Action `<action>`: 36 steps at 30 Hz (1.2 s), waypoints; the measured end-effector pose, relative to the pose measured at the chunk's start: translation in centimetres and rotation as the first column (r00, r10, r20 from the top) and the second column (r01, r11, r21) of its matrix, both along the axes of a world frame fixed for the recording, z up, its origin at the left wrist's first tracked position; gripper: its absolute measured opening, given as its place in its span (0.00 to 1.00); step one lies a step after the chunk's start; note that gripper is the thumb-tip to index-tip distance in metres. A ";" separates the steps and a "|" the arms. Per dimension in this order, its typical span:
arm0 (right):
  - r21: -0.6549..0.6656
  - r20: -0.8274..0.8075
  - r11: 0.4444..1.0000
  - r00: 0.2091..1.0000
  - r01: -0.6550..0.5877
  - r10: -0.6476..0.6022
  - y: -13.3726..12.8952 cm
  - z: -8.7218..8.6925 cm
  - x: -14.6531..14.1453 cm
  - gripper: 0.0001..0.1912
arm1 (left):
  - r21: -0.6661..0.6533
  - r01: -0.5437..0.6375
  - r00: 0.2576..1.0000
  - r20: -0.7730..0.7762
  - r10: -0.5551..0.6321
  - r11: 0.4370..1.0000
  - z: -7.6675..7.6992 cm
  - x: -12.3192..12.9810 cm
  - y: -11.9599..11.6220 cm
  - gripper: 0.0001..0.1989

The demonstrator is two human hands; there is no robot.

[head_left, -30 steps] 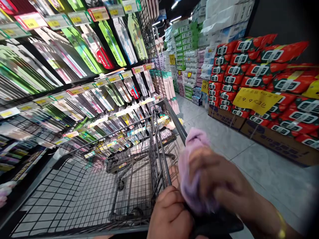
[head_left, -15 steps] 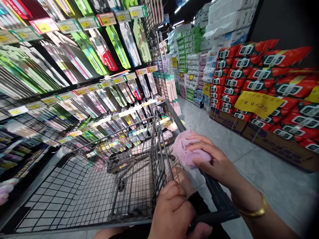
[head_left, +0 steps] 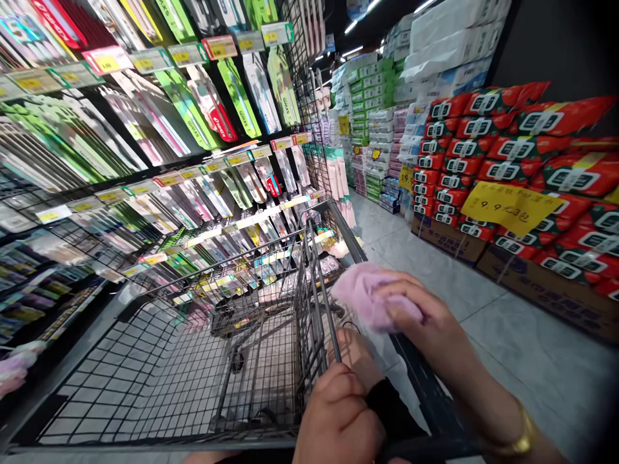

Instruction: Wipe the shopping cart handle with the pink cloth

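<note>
A dark shopping cart [head_left: 425,380] fills the lower part of the head view, its wire basket on the left. My right hand [head_left: 418,309], with a gold bracelet at the wrist, grips a bunched pink cloth [head_left: 365,296] on the cart's side bar. Part of the bar is hidden under the cloth. At the bottom centre my left hand [head_left: 338,412] is wrapped round a thin metal rod [head_left: 330,316] of the cart.
Racks of packaged toothbrushes [head_left: 184,122] with price tags stand beyond the cart and to the left. Red packs [head_left: 527,148] are stacked on cartons at the right, with a yellow price sign [head_left: 512,207]. A tiled aisle [head_left: 387,238] runs between them.
My right hand and the pink cloth have shifted slightly right, and the cloth is bunched differently. My left hand still holds the rod. The whole view has shifted a little.
</note>
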State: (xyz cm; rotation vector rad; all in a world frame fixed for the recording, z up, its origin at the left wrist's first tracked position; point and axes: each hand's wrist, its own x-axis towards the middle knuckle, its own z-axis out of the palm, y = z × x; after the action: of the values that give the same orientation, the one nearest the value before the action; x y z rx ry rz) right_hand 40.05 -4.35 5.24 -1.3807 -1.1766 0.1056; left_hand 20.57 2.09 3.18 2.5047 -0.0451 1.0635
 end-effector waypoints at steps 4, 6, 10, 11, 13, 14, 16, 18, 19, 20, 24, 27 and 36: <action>-0.040 0.217 0.991 0.967 -0.129 0.135 -4.0 1.6 -1.9 0.07 | 0.045 0.006 0.999 0.034 -0.007 0.999 0.0 -0.1 0.2 0.23; -0.055 0.254 0.984 0.951 -0.170 0.178 -4.4 1.6 -1.5 0.07 | 0.051 0.011 1.000 0.027 -0.012 0.999 0.0 -0.3 0.2 0.22; -0.021 0.193 0.991 0.972 -0.135 0.137 -0.9 0.4 1.0 0.07 | 0.049 0.011 0.999 0.040 -0.013 0.999 0.2 -0.2 0.0 0.23; -0.009 0.157 0.995 0.983 -0.095 0.095 0.1 0.3 1.5 0.08 | 0.036 0.002 0.999 0.033 -0.003 0.999 0.3 -0.1 -0.1 0.24; -0.002 0.140 0.999 0.989 -0.040 0.040 1.3 0.5 1.9 0.08 | 0.005 -0.020 1.000 0.013 0.020 1.000 0.4 0.1 -0.3 0.27; -0.016 0.176 0.998 0.983 -0.057 0.059 1.2 1.0 1.8 0.07 | -0.001 -0.027 1.000 0.008 0.027 1.000 0.5 0.2 -0.3 0.27; -0.097 0.298 0.980 0.935 -0.172 0.193 0.1 2.2 1.0 0.08 | 0.018 -0.026 1.000 0.018 0.026 1.000 0.4 0.3 -0.3 0.27; -0.198 0.381 0.934 0.855 -0.297 0.352 -1.6 3.3 0.2 0.09 | 0.047 -0.011 0.999 0.051 0.009 0.999 0.3 0.2 -0.3 0.27; -0.226 0.395 0.914 0.826 -0.338 0.403 -2.2 3.6 0.1 0.09 | 0.055 -0.005 0.998 0.055 0.002 0.998 0.2 0.1 -0.4 0.26; -0.232 0.397 0.903 0.813 -0.360 0.426 -2.5 3.7 0.1 0.10 | 0.058 -0.001 0.998 0.057 -0.002 0.998 0.2 0.0 -0.4 0.25; -0.126 0.362 0.955 0.884 -0.269 0.297 0.7 2.0 2.0 0.09 | 0.032 -0.004 0.999 0.034 0.003 0.999 0.2 -0.7 -0.8 0.25; -0.045 0.269 0.994 0.957 -0.101 0.110 3.8 1.0 2.9 0.08 | 0.009 -0.041 0.999 -0.016 0.041 0.999 -0.1 -0.9 -0.8 0.28; -0.247 0.436 0.894 0.781 -0.375 0.448 -1.3 3.5 1.5 0.08 | 0.050 -0.027 1.000 -0.007 0.027 0.998 -2.7 -0.9 -0.5 0.22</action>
State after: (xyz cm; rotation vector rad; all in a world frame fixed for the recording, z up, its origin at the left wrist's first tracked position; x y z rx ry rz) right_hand 41.57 -5.63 8.73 -1.2877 -1.9271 0.1673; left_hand 19.63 1.60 0.49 2.5610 -0.0364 1.0761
